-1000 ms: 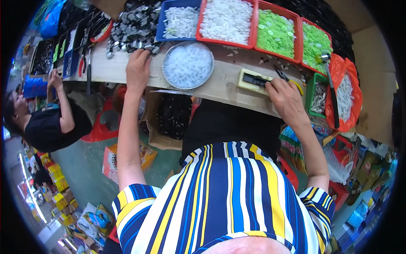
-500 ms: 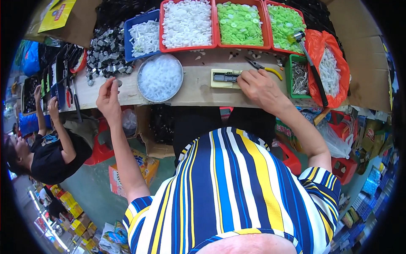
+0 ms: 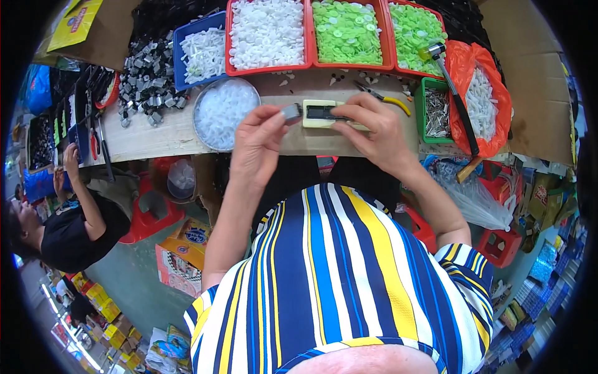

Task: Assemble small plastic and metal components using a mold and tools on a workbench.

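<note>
Left hand: the left hand (image 3: 256,144) pinches a small grey metal piece (image 3: 291,113) between thumb and fingertips, lifted just above the tabletop (image 3: 163,134).
Grey piece: it sits just left of the pale yellow block (image 3: 317,115), close to its left end; whether the two touch cannot be told.
Right hand: the right hand (image 3: 372,128) lies over the right part of the block, its fingers pressing it down onto the tabletop near the near edge.
Block: a flat pale yellow rectangle with a dark slot along its top, lying in the middle of the tabletop.
Round bowl: a metal bowl (image 3: 203,103) filled with small clear white parts stands just left of the left hand.
Trays at the far edge: a blue tray (image 3: 179,45) of white parts, a red tray (image 3: 230,37) of white pieces, and two red trays (image 3: 385,37) of green discs.
Loose metal: a heap of grey metal clips (image 3: 144,78) lies toward the left far corner.
Pliers: yellow-handled pliers (image 3: 386,97) lie just beyond the right hand.
Right end: a small green box (image 3: 420,112) of thin metal pins, an orange bag (image 3: 464,68) of white parts, and a hammer (image 3: 458,103) lying across it.
Other person: a person in a black shirt (image 3: 68,240) sits at the left end, with an arm raised to the tabletop.
</note>
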The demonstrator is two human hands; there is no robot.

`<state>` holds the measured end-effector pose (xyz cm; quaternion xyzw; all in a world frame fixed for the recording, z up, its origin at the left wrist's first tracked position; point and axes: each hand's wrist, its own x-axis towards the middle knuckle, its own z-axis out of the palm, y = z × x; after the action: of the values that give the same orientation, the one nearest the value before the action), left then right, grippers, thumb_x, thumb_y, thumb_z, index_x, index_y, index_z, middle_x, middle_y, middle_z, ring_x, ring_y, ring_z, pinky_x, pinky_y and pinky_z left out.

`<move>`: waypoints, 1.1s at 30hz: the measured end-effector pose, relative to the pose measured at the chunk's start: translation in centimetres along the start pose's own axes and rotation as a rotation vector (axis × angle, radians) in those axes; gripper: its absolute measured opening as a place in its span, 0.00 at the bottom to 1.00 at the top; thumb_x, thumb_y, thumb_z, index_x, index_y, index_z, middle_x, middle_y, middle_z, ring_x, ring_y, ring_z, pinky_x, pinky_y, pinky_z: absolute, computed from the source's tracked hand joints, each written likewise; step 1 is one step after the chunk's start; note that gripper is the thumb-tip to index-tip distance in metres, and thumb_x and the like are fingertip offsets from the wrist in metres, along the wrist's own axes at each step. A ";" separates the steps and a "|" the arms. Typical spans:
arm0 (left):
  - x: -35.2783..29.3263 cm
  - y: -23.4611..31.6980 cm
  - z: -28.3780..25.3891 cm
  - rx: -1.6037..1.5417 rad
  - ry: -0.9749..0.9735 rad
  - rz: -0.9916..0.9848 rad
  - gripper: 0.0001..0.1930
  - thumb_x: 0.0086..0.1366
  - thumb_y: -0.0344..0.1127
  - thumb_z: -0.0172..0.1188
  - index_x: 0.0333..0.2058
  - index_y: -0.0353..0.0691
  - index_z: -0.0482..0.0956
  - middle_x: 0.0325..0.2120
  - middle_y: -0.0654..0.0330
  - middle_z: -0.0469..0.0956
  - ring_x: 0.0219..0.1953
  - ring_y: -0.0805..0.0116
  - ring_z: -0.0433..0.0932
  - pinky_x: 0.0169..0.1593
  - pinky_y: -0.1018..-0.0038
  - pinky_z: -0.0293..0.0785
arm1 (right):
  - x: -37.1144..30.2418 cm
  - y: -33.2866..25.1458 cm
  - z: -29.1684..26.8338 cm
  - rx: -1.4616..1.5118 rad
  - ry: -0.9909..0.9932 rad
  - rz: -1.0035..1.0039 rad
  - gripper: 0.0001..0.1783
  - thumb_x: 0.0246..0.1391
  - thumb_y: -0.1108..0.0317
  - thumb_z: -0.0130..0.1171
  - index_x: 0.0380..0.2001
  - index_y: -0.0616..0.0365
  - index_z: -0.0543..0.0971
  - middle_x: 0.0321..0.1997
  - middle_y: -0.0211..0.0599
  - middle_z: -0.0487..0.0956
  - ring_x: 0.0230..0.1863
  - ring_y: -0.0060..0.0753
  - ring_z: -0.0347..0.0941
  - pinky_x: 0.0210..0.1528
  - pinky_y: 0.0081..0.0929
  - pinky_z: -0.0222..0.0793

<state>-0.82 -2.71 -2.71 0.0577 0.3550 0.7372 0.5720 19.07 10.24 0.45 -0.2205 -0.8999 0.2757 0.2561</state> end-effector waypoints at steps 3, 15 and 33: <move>0.5 -2.3 0.8 -0.097 -0.022 -0.095 0.11 0.62 0.21 0.64 0.43 0.38 0.79 0.42 0.58 0.81 0.45 0.69 0.81 0.49 0.78 0.79 | 0.5 -0.8 1.2 0.331 0.104 0.095 0.14 0.48 0.70 0.70 0.39 0.63 0.82 0.37 0.40 0.77 0.38 0.38 0.77 0.41 0.30 0.71; 0.1 -1.0 3.0 0.557 -0.056 -0.001 0.14 0.62 0.23 0.65 0.46 0.34 0.75 0.34 0.59 0.83 0.37 0.74 0.81 0.44 0.79 0.78 | 1.8 -0.4 1.0 0.463 -0.071 0.162 0.14 0.52 0.71 0.66 0.40 0.66 0.81 0.38 0.42 0.79 0.42 0.39 0.78 0.42 0.30 0.72; 0.8 -1.2 1.5 1.395 -0.044 0.690 0.09 0.61 0.25 0.63 0.41 0.33 0.80 0.36 0.54 0.81 0.37 0.58 0.82 0.41 0.70 0.76 | 1.2 1.9 4.1 -0.017 -0.007 -0.023 0.11 0.50 0.66 0.65 0.35 0.58 0.80 0.42 0.34 0.76 0.47 0.39 0.72 0.48 0.38 0.62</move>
<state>0.61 -1.21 -2.56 0.5259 0.6872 0.4785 0.1487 16.22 10.71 -3.27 -0.2114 -0.9056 0.2657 0.2543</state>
